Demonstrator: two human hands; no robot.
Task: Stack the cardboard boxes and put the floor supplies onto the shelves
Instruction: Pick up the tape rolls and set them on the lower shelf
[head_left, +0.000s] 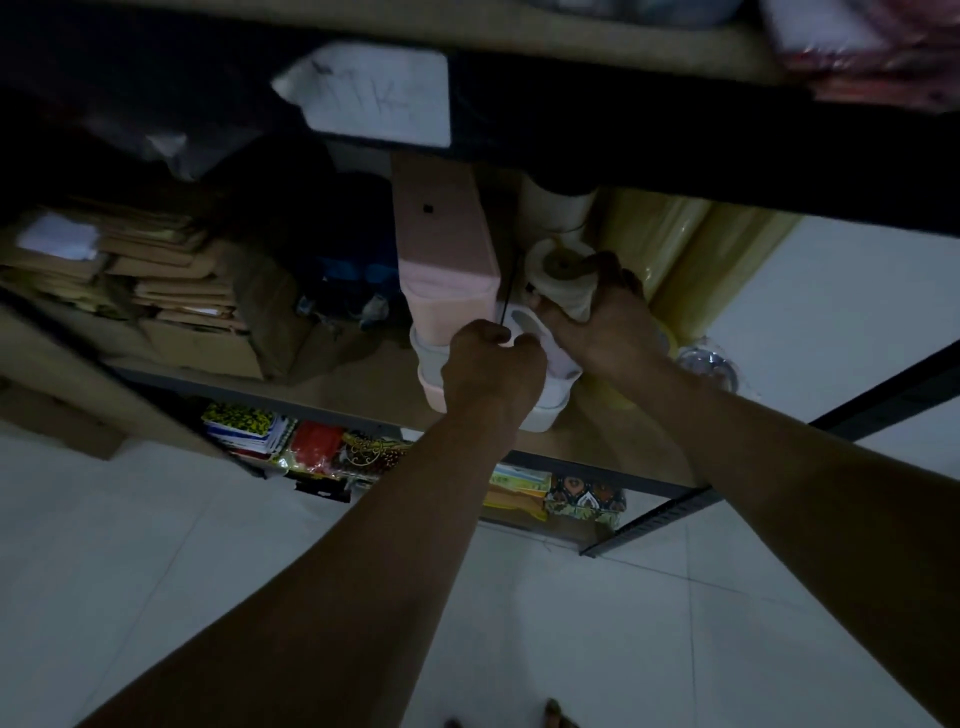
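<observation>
Both arms reach into the middle shelf of a dark metal rack. My left hand grips the rim of a white plastic container at the shelf's front edge. My right hand holds a white roll with a cardboard core just above and behind that container. A tall pink box stands right beside them on the left. A pile of flattened cardboard boxes lies on the same shelf further left.
Yellowish film rolls lean at the shelf's right end, with a clear round lid below them. Colourful packets fill the bottom shelf. An upper shelf with a white label overhangs. White tiled floor lies below.
</observation>
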